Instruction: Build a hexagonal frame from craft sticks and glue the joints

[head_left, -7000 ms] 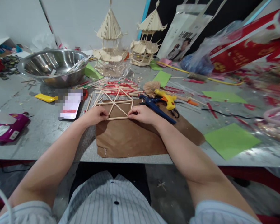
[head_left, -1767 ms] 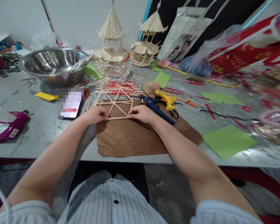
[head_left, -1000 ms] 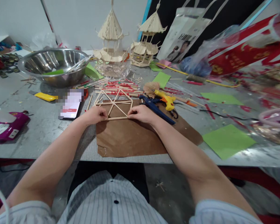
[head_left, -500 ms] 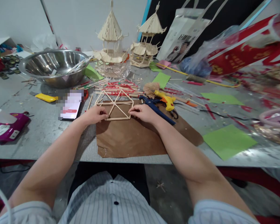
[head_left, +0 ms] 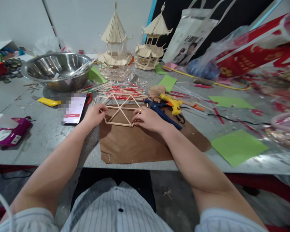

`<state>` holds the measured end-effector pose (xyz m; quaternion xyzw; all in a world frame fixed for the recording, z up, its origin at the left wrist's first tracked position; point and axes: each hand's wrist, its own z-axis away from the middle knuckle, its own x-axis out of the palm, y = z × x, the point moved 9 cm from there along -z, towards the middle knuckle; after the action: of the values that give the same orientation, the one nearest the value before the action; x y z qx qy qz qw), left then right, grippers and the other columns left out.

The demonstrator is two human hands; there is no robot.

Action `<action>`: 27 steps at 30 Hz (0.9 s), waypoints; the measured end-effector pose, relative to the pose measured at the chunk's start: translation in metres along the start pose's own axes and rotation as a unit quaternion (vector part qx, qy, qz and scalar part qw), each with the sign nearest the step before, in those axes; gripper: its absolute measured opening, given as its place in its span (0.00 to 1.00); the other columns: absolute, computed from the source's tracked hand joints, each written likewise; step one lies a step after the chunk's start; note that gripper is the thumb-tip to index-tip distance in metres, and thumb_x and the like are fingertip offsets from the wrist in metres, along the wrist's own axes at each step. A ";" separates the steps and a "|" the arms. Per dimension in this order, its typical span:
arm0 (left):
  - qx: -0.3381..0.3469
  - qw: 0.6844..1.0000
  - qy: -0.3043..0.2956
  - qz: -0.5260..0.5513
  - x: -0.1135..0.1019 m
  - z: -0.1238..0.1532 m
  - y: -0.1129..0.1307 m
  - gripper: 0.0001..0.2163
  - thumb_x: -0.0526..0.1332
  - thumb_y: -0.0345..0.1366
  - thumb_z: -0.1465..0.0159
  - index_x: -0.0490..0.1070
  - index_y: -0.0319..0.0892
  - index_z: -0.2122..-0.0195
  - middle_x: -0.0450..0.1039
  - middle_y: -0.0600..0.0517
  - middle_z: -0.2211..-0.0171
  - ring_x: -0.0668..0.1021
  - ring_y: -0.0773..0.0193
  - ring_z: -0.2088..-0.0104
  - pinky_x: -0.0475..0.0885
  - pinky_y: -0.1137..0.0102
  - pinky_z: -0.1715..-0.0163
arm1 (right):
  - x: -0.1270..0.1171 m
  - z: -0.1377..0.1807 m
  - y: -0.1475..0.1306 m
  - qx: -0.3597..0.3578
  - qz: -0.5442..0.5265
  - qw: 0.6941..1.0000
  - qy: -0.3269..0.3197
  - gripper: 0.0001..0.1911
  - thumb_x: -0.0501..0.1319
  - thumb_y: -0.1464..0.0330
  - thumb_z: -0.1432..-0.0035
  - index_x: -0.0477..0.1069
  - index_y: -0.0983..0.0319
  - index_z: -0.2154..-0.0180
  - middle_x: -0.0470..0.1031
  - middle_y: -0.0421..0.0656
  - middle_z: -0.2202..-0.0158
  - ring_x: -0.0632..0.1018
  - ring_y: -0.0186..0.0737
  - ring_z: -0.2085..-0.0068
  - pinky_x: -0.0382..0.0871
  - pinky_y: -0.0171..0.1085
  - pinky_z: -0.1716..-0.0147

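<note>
A flat hexagonal frame of thin wooden sticks (head_left: pixel 120 111), with spokes to its middle, lies on a brown paper sheet (head_left: pixel 140 141) on the grey table. My left hand (head_left: pixel 94 114) pinches the frame's left corner. My right hand (head_left: pixel 147 118), with a ring on one finger, grips the frame's right side, fingers curled over the sticks. A blue and yellow glue gun (head_left: pixel 168 106) lies just right of my right hand. Loose sticks in red wrappers (head_left: pixel 120 90) are piled behind the frame.
A phone (head_left: pixel 73 109) and a yellow knife (head_left: pixel 47 102) lie left of the frame. A steel bowl (head_left: pixel 56 69) stands at the back left, two stick pagoda models (head_left: pixel 114 38) behind. Green paper squares (head_left: pixel 239 146) and red packaging (head_left: pixel 253 54) fill the right. A purple packet (head_left: pixel 8 135) lies far left.
The frame has turned on the paper. My left hand has shifted up from the near-left corner to the left corner, and my right hand has regripped the right side.
</note>
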<state>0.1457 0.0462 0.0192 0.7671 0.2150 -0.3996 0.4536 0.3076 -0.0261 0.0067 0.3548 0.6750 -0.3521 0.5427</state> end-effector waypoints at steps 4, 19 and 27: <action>-0.033 0.993 0.116 -0.017 -0.023 0.001 -0.009 0.13 0.52 0.29 0.50 0.68 0.39 0.63 0.70 0.49 0.65 0.71 0.64 0.65 0.65 0.70 0.63 | 0.000 -0.001 -0.011 -0.027 -0.009 0.999 -0.014 0.08 0.58 0.63 0.49 0.74 0.58 0.69 0.71 0.43 0.62 0.67 0.40 0.58 0.55 0.38 0.60; -0.135 0.958 -0.042 -0.251 -0.011 0.011 -0.018 0.15 0.50 0.41 0.45 0.69 0.41 0.61 0.69 0.42 0.59 0.73 0.50 0.61 0.67 0.61 0.65 | 0.003 0.000 -0.028 0.017 -0.050 0.998 -0.025 0.13 0.52 0.63 0.44 0.71 0.61 0.65 0.73 0.44 0.65 0.71 0.36 0.63 0.59 0.32 0.67; -0.151 0.944 -0.057 -0.288 -0.011 0.012 -0.022 0.17 0.50 0.39 0.45 0.67 0.41 0.56 0.70 0.41 0.58 0.73 0.50 0.60 0.67 0.61 0.64 | 0.013 -0.007 -0.032 0.032 -0.107 0.994 0.022 0.13 0.51 0.65 0.43 0.69 0.62 0.60 0.72 0.45 0.61 0.72 0.37 0.61 0.62 0.34 0.63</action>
<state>0.1190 0.0474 0.0130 0.5707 0.4587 -0.5186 0.4414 0.2747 -0.0345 -0.0025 0.3058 0.7092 -0.4217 0.4751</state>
